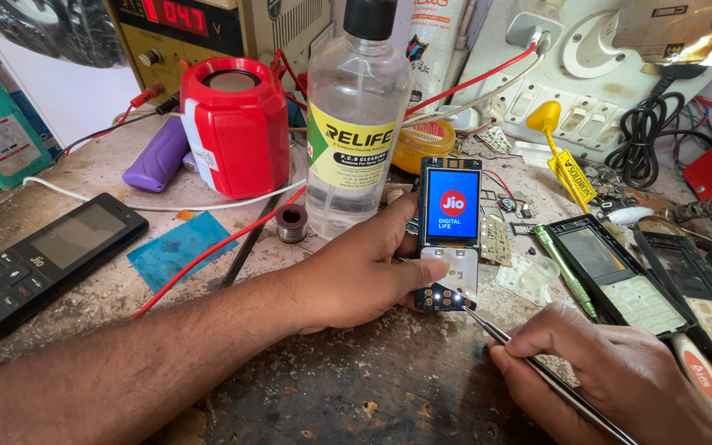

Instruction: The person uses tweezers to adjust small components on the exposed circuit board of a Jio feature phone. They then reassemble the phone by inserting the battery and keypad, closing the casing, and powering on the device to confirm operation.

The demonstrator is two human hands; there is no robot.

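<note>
My left hand [364, 268] grips a bare phone circuit board [448, 235] that stands upright on the workbench, its small screen lit blue with a red round logo. My thumb lies across the board's white keypad membrane. My right hand [620, 375] holds thin metal tweezers [537, 367] whose tip touches the board's bottom edge, where small lights glow. A clear plastic bottle [356, 115] with a black cap and yellow label stands just behind my left hand.
A red cylindrical speaker [236, 124], a purple tube [158, 156] and a power supply [183, 33] stand at the back. A black keypad phone [35, 264] lies left. Opened phone housings [620, 272], a green tool [562, 264], a solder spool [292, 222] and red wires surround the board.
</note>
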